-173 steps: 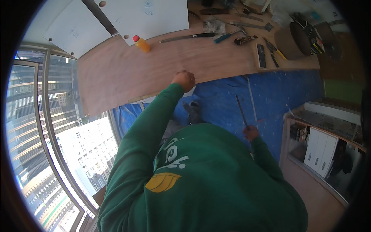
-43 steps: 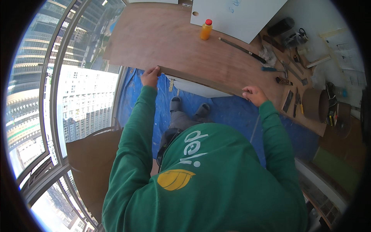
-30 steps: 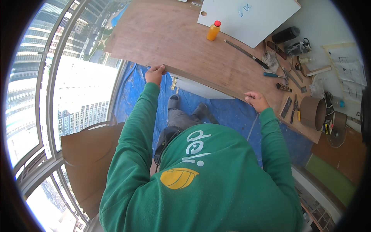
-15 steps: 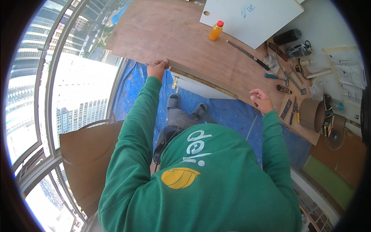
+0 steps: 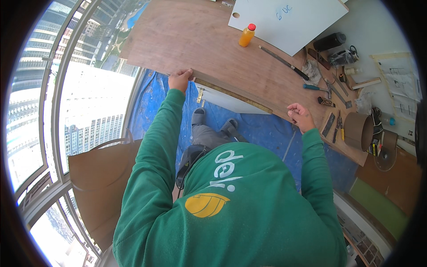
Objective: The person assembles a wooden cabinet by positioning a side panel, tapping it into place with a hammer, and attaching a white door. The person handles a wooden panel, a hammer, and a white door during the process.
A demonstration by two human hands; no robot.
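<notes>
A long thin brown strip (image 5: pixel 240 90) runs along the table's near edge, between my hands. My left hand (image 5: pixel 179 80) pinches its left end, thumb and fingers pressed together. At the other end my right hand (image 5: pixel 301 117) is closed, fingertips drawn together on the strip; the exact grip is partly hidden. Just below the strip, a white panel (image 5: pixel 227 101) stands on edge against the table, its narrow yellowish-brown edge (image 5: pixel 233 95) facing up. Brass-coloured hinges (image 5: pixel 199 94) show at the panel's left side.
On the wooden table (image 5: pixel 187 40) stand an orange bottle (image 5: pixel 247 35) and a marked white board (image 5: pixel 284 22). A long file (image 5: pixel 283 62), a hammer (image 5: pixel 318 88) and other tools lie to the right. Blue sheeting (image 5: pixel 262 133) covers the floor. Windows (image 5: pixel 98 102) line the left.
Both hands keep nearly the same places at the strip's ends. The whole view has shifted very slightly; nothing was taken up or let go.
</notes>
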